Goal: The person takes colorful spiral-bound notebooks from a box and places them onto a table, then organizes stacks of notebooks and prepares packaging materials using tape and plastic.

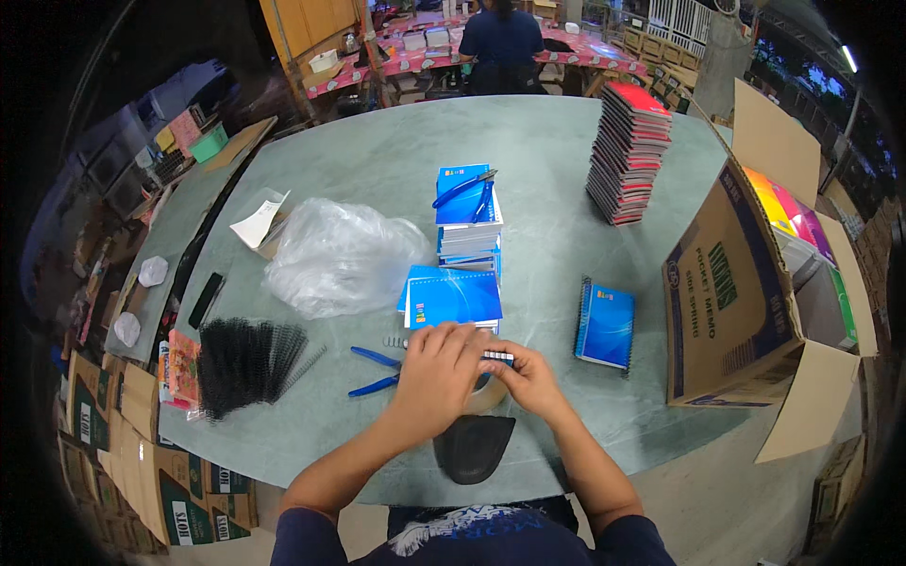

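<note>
Close to my body, both hands meet over a small notebook [497, 357], seen mostly edge-on. My right hand [530, 379] pinches its right end between thumb and fingers. My left hand [439, 368] is closed over its left part, and a thin spiral coil [394, 342] sticks out past those fingers; how far it runs into the notebook is hidden. Blue-handled pliers [373, 387] lie beside my left hand, their head covered. Beneath the hands a tape roll [487, 400] shows in part. Just beyond them are stacked blue notebooks [453, 300], with blue cutters [483, 200] on the farther pile.
A heap of black spiral coils [250, 363] and a clear plastic bag [344, 255] lie left. Right are a bound blue notebook [605, 324], a tall red-covered stack [630, 156] and an open carton [727, 292]. A black pad [475, 450] sits nearest me. Another person [502, 47] sits beyond.
</note>
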The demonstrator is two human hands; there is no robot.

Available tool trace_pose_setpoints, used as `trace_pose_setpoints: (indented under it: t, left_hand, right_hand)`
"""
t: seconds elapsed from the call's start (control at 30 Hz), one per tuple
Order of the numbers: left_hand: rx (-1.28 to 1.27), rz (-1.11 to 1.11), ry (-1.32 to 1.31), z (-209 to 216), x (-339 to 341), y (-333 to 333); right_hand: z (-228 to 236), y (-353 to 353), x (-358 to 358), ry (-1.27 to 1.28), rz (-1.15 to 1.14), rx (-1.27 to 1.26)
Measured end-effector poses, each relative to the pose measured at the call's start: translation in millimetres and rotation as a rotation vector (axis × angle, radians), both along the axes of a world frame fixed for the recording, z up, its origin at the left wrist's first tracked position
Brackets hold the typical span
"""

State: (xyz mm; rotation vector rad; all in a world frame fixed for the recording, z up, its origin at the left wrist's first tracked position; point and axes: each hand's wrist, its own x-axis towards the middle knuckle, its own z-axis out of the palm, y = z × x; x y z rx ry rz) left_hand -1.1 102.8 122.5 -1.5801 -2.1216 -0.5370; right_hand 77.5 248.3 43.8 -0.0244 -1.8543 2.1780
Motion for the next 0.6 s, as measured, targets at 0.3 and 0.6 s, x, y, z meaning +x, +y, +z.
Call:
trace_pose_setpoints:
  t: [0.3, 0.6]
  left_hand:
    - [-0.071, -0.194, -0.392, -9.4, -6.9, 17.7]
    - [-0.336, -0.070, -0.463, -6.4, -20.5, 8.4]
  right_hand:
    - [-17.7, 3.5, 9.0, -0.096, -0.047, 0.201]
    - [-20.6, 0.6, 10.0, -0.096, -0.115, 0.145]
